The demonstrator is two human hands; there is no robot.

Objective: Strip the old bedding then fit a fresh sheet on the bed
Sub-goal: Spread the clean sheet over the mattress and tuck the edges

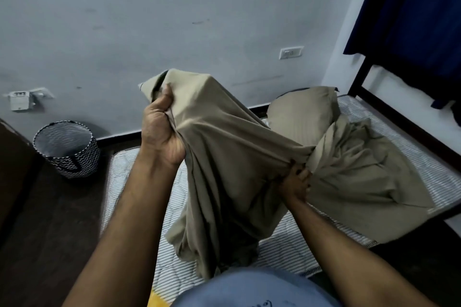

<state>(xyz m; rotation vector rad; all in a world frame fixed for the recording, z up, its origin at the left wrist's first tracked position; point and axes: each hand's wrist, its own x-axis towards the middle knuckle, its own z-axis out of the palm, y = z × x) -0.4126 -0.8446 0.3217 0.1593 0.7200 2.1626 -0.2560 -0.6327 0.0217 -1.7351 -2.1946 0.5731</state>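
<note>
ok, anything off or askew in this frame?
Nothing damaged. The tan sheet is bunched between the left hand and right hand, and its far end lies crumpled on the bare striped mattress beside the pillow, as expected mid-strip.

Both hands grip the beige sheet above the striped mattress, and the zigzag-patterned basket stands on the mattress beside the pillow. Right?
Not quite. The head view shows the basket on the floor left of the mattress, away from the pillow. Both hands do grip the sheet.
</note>
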